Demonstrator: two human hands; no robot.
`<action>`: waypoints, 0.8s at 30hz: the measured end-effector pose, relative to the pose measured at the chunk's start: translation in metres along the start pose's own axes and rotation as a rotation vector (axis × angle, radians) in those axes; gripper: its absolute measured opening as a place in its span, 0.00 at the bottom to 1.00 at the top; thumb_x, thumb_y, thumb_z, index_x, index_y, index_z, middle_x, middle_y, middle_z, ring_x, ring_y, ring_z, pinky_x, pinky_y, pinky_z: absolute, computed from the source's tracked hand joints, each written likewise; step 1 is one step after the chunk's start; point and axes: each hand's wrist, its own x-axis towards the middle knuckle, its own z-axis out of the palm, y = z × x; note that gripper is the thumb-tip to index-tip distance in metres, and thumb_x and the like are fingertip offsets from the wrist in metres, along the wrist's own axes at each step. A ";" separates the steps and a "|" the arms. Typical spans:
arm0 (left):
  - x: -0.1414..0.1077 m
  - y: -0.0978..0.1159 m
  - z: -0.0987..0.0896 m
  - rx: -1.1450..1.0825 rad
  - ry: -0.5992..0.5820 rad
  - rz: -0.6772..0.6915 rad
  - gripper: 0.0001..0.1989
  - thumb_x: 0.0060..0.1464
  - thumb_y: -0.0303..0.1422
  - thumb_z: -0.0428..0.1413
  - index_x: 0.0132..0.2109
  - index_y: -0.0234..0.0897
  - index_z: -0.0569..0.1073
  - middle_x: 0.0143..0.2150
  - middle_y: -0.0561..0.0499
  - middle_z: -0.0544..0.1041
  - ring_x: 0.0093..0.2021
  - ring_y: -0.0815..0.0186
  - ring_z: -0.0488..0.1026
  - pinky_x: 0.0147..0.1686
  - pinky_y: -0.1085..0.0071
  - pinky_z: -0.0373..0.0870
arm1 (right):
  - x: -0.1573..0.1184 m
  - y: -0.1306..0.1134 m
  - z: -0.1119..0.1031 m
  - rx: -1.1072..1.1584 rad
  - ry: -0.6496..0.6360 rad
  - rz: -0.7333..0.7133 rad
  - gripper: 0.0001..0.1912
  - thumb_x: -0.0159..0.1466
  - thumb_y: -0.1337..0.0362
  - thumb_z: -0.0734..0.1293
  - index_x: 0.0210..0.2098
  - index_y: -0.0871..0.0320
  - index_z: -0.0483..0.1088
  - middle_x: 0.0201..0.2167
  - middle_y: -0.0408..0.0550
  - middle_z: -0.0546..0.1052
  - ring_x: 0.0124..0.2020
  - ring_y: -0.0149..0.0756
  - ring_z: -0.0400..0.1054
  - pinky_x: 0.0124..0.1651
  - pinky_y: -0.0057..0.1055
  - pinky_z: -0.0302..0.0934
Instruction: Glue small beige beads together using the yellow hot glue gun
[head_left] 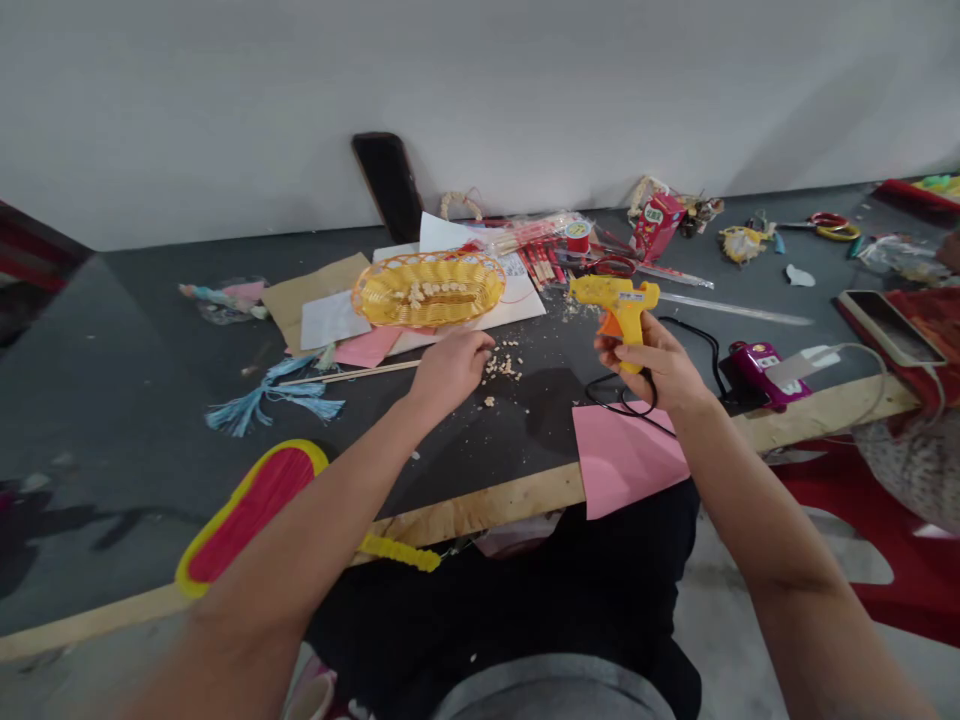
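My right hand (654, 365) is wrapped round the handle of a yellow glue gun (611, 292) with an orange trigger, its nozzle pointing left. A clear glue stick (727, 307) shows behind the gun. Over the dark table, my left hand (454, 370) has its fingers drawn together beside a scatter of small beige pieces (504, 368). Whatever those fingertips hold, if anything, is hidden. Just beyond that hand stands a yellow woven basket (375, 300) with more beige pieces inside.
A phone (390, 185) leans on the wall. Blue tassels (277, 398) and a pink-and-yellow sole shape (255, 515) lie left. Pink paper (626, 455) overhangs the front edge. Right are a black cord (705, 335), a purple power socket (765, 372) and scissors (829, 227).
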 end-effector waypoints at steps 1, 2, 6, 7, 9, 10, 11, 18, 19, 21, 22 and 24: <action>0.006 0.001 0.001 0.024 0.007 -0.025 0.13 0.59 0.28 0.50 0.46 0.33 0.78 0.47 0.39 0.80 0.50 0.50 0.74 0.49 0.57 0.69 | 0.000 0.000 0.002 -0.007 -0.016 -0.022 0.24 0.48 0.72 0.72 0.43 0.53 0.68 0.44 0.43 0.75 0.37 0.29 0.72 0.34 0.25 0.67; 0.011 0.003 0.003 0.044 0.005 -0.029 0.13 0.58 0.28 0.51 0.44 0.34 0.79 0.46 0.40 0.80 0.49 0.51 0.75 0.49 0.58 0.69 | 0.000 0.000 0.004 -0.016 -0.037 -0.028 0.24 0.48 0.72 0.72 0.44 0.52 0.67 0.47 0.43 0.75 0.37 0.29 0.72 0.32 0.25 0.66; 0.027 0.005 0.009 0.145 -0.072 -0.048 0.12 0.58 0.30 0.53 0.39 0.34 0.81 0.42 0.39 0.81 0.45 0.50 0.76 0.44 0.58 0.68 | 0.002 0.002 0.010 -0.092 -0.113 0.004 0.23 0.51 0.71 0.70 0.45 0.53 0.65 0.50 0.46 0.74 0.32 0.28 0.70 0.27 0.24 0.63; 0.030 0.005 0.011 0.170 -0.087 -0.051 0.12 0.58 0.30 0.53 0.39 0.34 0.81 0.40 0.38 0.81 0.44 0.50 0.76 0.43 0.58 0.68 | 0.003 0.002 0.012 -0.108 -0.122 0.005 0.22 0.51 0.70 0.69 0.45 0.54 0.64 0.50 0.47 0.74 0.32 0.28 0.69 0.26 0.25 0.63; 0.034 0.005 0.014 0.193 -0.096 -0.056 0.12 0.58 0.30 0.53 0.38 0.34 0.81 0.39 0.38 0.80 0.43 0.50 0.76 0.42 0.59 0.67 | 0.003 0.002 0.016 -0.127 -0.137 0.005 0.21 0.51 0.70 0.69 0.44 0.55 0.64 0.50 0.48 0.75 0.31 0.28 0.69 0.26 0.25 0.63; 0.034 0.005 0.015 0.183 -0.088 -0.056 0.12 0.58 0.29 0.52 0.37 0.34 0.81 0.39 0.38 0.80 0.43 0.50 0.76 0.42 0.59 0.67 | 0.004 0.001 0.018 -0.127 -0.143 0.004 0.20 0.52 0.69 0.69 0.44 0.55 0.64 0.49 0.49 0.75 0.31 0.28 0.69 0.26 0.25 0.63; 0.034 0.004 0.015 0.155 -0.072 -0.053 0.11 0.58 0.29 0.52 0.37 0.34 0.81 0.39 0.39 0.80 0.43 0.51 0.76 0.42 0.59 0.66 | 0.004 0.001 0.020 -0.123 -0.149 -0.001 0.19 0.53 0.69 0.70 0.43 0.55 0.65 0.48 0.49 0.75 0.30 0.28 0.68 0.26 0.26 0.63; -0.004 0.003 -0.002 -0.656 0.079 -0.219 0.05 0.51 0.34 0.59 0.33 0.37 0.77 0.30 0.51 0.77 0.31 0.66 0.70 0.33 0.70 0.65 | 0.005 0.008 0.038 -0.101 -0.197 -0.050 0.15 0.64 0.52 0.68 0.43 0.55 0.68 0.40 0.48 0.78 0.29 0.28 0.68 0.27 0.26 0.64; -0.012 0.002 -0.004 -0.830 0.073 -0.282 0.07 0.48 0.35 0.62 0.33 0.36 0.77 0.28 0.52 0.76 0.28 0.68 0.68 0.31 0.71 0.64 | 0.005 0.011 0.040 -0.129 -0.210 -0.055 0.15 0.65 0.51 0.67 0.44 0.55 0.69 0.40 0.48 0.78 0.31 0.29 0.69 0.30 0.27 0.66; -0.024 -0.003 -0.006 -1.120 0.101 -0.377 0.11 0.44 0.36 0.66 0.34 0.36 0.77 0.27 0.54 0.74 0.26 0.71 0.66 0.28 0.73 0.63 | 0.004 0.021 0.045 -0.194 -0.233 -0.071 0.16 0.66 0.49 0.66 0.45 0.54 0.68 0.38 0.47 0.78 0.36 0.32 0.72 0.36 0.30 0.69; -0.028 -0.005 -0.006 -1.224 0.121 -0.414 0.12 0.41 0.36 0.68 0.33 0.36 0.77 0.27 0.54 0.74 0.26 0.71 0.66 0.27 0.74 0.63 | 0.003 0.025 0.048 -0.216 -0.242 -0.084 0.17 0.66 0.49 0.66 0.46 0.53 0.68 0.37 0.47 0.78 0.37 0.33 0.73 0.39 0.32 0.70; -0.033 -0.011 -0.005 -1.385 0.157 -0.454 0.14 0.39 0.37 0.70 0.32 0.35 0.77 0.27 0.53 0.75 0.26 0.72 0.67 0.27 0.75 0.64 | 0.000 0.035 0.051 -0.230 -0.248 -0.094 0.17 0.67 0.48 0.65 0.47 0.52 0.66 0.36 0.46 0.78 0.38 0.36 0.73 0.42 0.35 0.71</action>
